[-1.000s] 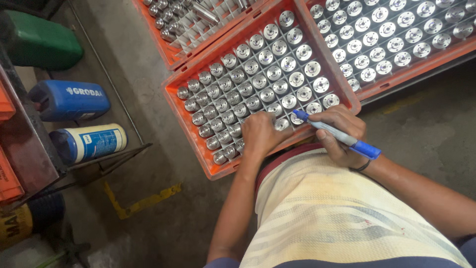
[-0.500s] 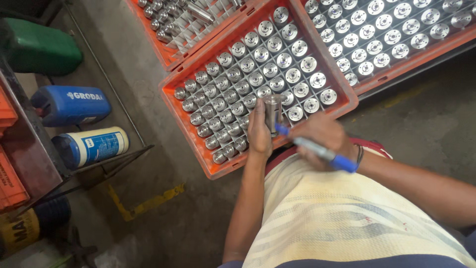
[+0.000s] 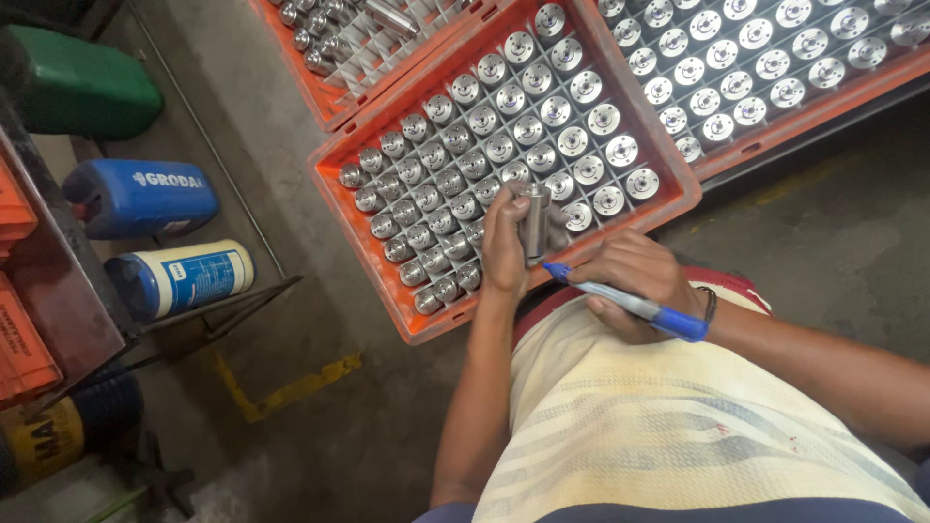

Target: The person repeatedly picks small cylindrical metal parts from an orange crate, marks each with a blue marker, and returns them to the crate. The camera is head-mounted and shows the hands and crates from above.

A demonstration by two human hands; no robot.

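**Pen tip at the side of a lifted steel part**

The person's left hand (image 3: pixel 506 244) is closed around a short metal cylinder (image 3: pixel 534 223), held clear above the near edge of the orange crate (image 3: pixel 387 261). The cylinder stands roughly upright in the fingers, its long axis running away from the person toward the crate's rows, and its flat top end faces up and outward. The right hand (image 3: pixel 635 283) grips a blue marker (image 3: pixel 625 302) firmly, fingers wrapped round the barrel, the pen lying across the lap with its tip pointing left. That tip sits just beside the lower part of the cylinder, on its right flank; I cannot tell whether it touches. So the part lies directly left of the pen tip, and the right hand is the nearer one to close the gap. The crate's compartments hold many like cylinders (image 3: pixel 542 126), standing on end.
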